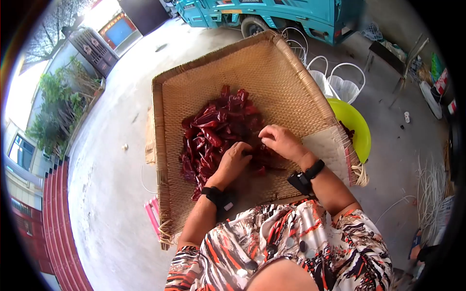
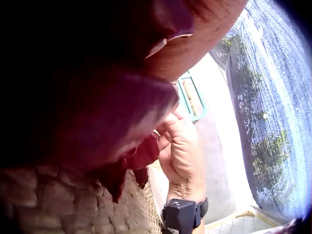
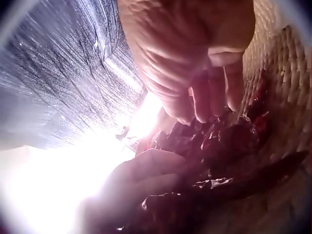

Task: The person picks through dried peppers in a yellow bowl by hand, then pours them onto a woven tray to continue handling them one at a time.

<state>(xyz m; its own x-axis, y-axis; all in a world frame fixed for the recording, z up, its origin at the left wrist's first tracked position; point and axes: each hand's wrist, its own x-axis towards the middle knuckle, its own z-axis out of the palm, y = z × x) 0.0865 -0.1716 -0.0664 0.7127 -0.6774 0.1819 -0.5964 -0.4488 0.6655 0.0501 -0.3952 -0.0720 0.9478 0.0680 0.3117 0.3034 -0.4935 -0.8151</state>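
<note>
A heap of glossy dark red dried chili peppers [image 1: 211, 128] lies in a large woven basket tray [image 1: 194, 77]. Bent over the near side of the heap, my left hand [image 1: 234, 162] has its fingers curled down. Red chili pieces [image 2: 144, 155] hang right under its shadowed fingers in the left wrist view. My right hand [image 1: 284, 141] is just to the right, its fingers bent toward the left hand. In the right wrist view its fingertips [image 3: 202, 114] point down at the chilies; I cannot tell whether they grip one.
A yellow-green basin [image 1: 357, 128] stands at the tray's right side, with white handled baskets [image 1: 344, 87] behind it. A teal cargo vehicle [image 1: 291, 19] is parked beyond. Pink-edged material [image 1: 153, 216] lies by the left corner. Loose white strips [image 1: 429, 189] lie on the floor at right.
</note>
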